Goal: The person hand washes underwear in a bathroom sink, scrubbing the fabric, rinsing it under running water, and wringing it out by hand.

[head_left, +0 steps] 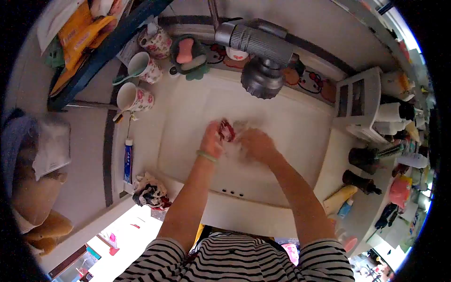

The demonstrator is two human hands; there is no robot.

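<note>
Over the white sink basin (188, 164), both hands are close together near the middle. My left hand (213, 137), with a pale green bangle on its wrist, holds a small dark red and white cloth (226, 130) in closed fingers. To the right of the cloth, my right hand (256, 143) is smeared by motion, and its fingers cannot be made out. Something pale and blurred lies between the two hands. The grey faucet (263, 77) juts out over the basin, beyond the hands.
Floral cups (141, 98) and a green soap dish (189, 54) stand at the back left. A toothpaste tube (128, 162) and a crumpled cloth (150, 190) lie left of the basin. Bottles and a white rack (359, 101) line the right side.
</note>
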